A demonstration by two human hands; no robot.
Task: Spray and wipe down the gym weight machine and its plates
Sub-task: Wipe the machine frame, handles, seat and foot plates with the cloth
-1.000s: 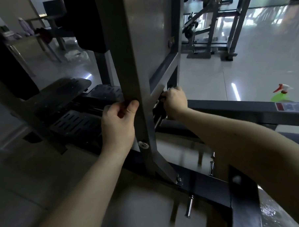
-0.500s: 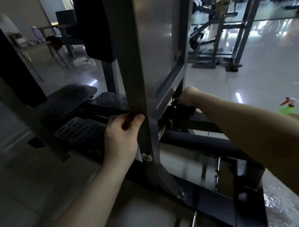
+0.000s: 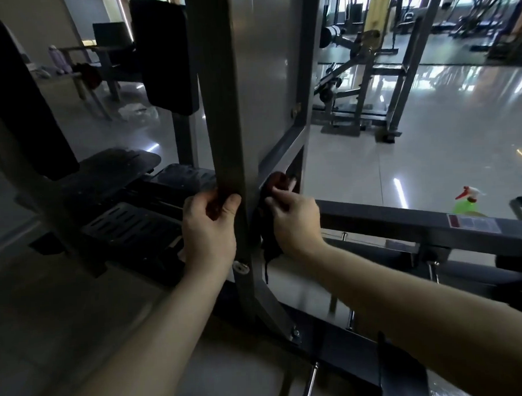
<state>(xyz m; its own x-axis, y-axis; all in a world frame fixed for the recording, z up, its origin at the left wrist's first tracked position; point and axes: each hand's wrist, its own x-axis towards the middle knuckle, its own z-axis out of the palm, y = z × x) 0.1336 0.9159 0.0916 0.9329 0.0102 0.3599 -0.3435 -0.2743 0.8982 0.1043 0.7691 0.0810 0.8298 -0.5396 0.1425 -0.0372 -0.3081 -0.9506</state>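
At the far left, in the background, a grey bench (image 3: 78, 74) carries one pale lilac bottle (image 3: 57, 58). Nearer, two black slotted metal foot plates (image 3: 132, 227) lie low on the weight machine, with one black rectangular padded cushion (image 3: 163, 52) standing upright above them.

One grey steel upright post (image 3: 226, 109) runs down the middle and blocks part of the frame behind it. The left hand (image 3: 209, 230) grips this post low down, with the fingers curled round its left edge and the thumb on its front face. One round silver bolt (image 3: 240, 267) sits just below that hand.

Just right of the post, the right hand (image 3: 296, 220) pinches one dark cloth (image 3: 267, 242) in curled fingers and holds it against the frame behind the post. The cloth's lower end hangs loose.

One black horizontal beam (image 3: 404, 218) runs off to the right. Beyond it, one green plastic spray bottle (image 3: 466, 205) with a red and white trigger stands on the glossy floor (image 3: 372, 169), well apart from both hands. Another grey gym machine (image 3: 368, 73) stands farther back.
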